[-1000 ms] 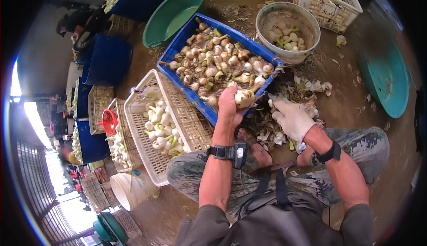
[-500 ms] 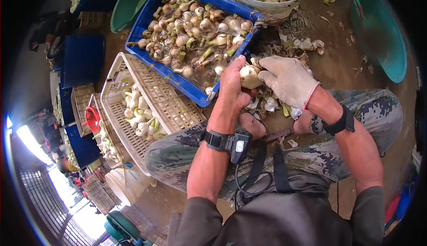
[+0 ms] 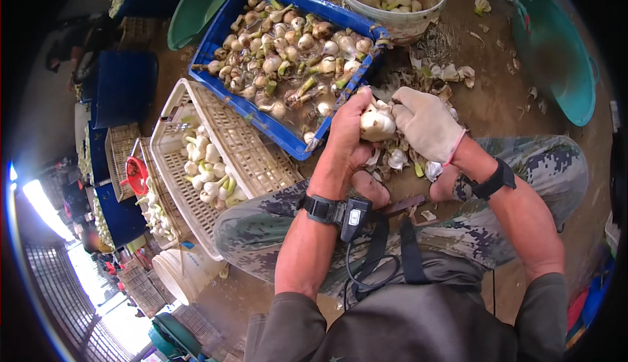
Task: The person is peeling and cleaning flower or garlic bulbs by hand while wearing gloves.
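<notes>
My bare left hand [image 3: 348,126] grips a garlic bulb [image 3: 377,124] beside the near right corner of a blue tub. The bulb is mostly white, with ragged skin at its top. Against the bulb's right side, my right hand [image 3: 425,125] in a pale work glove has its fingers curled closed. Its fingertips are partly hidden, so whether they pinch loose skin cannot be made out. Peeled garlic skins [image 3: 397,159] lie on the floor beneath both hands.
Unpeeled garlic with stems lies in water in the blue tub [image 3: 252,115]. White bulbs fill part of a cream plastic basket [image 3: 252,149] at left. A white bucket [image 3: 399,23] stands at the far side, a green basin [image 3: 556,54] at right. More skins [image 3: 451,73] litter the floor.
The bulb shows a whiter face than before, where yellowish skin was. My right hand's fingers have curled in more near its top, and the thumb has shifted. The view has tilted slightly.
</notes>
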Demonstrator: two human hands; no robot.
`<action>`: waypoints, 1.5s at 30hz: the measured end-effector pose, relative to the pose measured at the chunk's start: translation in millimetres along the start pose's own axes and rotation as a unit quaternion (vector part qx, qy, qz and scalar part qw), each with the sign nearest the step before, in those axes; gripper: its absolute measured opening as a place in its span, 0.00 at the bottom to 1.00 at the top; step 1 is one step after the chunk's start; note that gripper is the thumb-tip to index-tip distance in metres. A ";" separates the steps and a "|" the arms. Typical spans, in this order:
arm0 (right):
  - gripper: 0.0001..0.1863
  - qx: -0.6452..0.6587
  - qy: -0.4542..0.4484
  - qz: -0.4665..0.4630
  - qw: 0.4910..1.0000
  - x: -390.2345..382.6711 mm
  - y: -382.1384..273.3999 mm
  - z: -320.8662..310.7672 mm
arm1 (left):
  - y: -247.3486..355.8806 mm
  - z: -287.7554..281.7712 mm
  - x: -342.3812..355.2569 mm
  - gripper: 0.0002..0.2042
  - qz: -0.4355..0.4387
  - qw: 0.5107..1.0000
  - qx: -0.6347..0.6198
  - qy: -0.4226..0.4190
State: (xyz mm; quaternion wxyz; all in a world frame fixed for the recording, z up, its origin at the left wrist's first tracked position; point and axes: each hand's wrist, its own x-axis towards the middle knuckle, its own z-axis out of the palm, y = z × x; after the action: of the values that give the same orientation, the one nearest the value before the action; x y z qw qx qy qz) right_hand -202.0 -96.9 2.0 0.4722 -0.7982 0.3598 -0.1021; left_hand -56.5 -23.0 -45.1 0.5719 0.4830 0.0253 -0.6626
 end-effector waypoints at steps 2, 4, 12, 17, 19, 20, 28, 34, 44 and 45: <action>0.08 0.122 -0.021 0.047 0.991 1.3 -8.4 -4.4 | 13.2 9.0 -8.9 0.21 0.033 0.999 -0.035 -0.012; 0.10 0.136 -0.003 0.028 0.990 -2.7 -12.2 -9.8 | 23.6 16.7 -21.5 0.28 -0.006 1.000 -0.021 -0.008; 0.09 0.211 0.027 0.028 0.977 -4.3 -19.0 -12.5 | 13.3 11.1 -44.0 0.16 0.116 0.991 0.053 -0.037; 0.10 0.349 0.147 0.066 0.923 11.5 -9.8 -31.7 | 6.5 17.1 -41.3 0.14 0.146 0.988 -0.020 -0.038; 0.10 0.371 0.175 0.081 0.909 18.8 -2.8 -41.5 | 0.2 18.8 -38.6 0.15 0.156 0.987 -0.035 -0.009; 0.10 0.381 0.212 0.079 0.896 22.5 8.0 -47.1 | -2.4 18.5 -37.9 0.15 0.155 0.987 -0.037 -0.012; 0.16 0.023 0.140 0.097 0.985 30.5 13.9 -80.1 | -5.5 3.2 -29.9 0.14 0.210 0.975 0.047 0.063; 0.22 -0.116 -0.118 -0.082 0.983 4.0 -12.5 -28.4 | -14.9 5.6 -27.6 0.17 0.274 0.935 0.211 0.073; 0.13 0.332 -0.158 0.174 0.913 -3.5 -8.4 -16.9 | -2.5 -0.3 -27.6 0.27 0.309 0.929 0.198 -0.040; 0.12 0.414 -0.163 0.142 0.884 -5.0 -8.2 -19.9 | -0.2 1.3 -27.8 0.27 0.313 0.928 0.197 -0.041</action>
State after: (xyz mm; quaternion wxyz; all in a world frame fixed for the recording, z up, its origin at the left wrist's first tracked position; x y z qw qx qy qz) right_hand -211.6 -104.6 20.2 0.8214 -0.4757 0.3120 -0.0418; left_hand -60.8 -3.4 -25.9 0.6438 0.5419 -0.2816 -0.4610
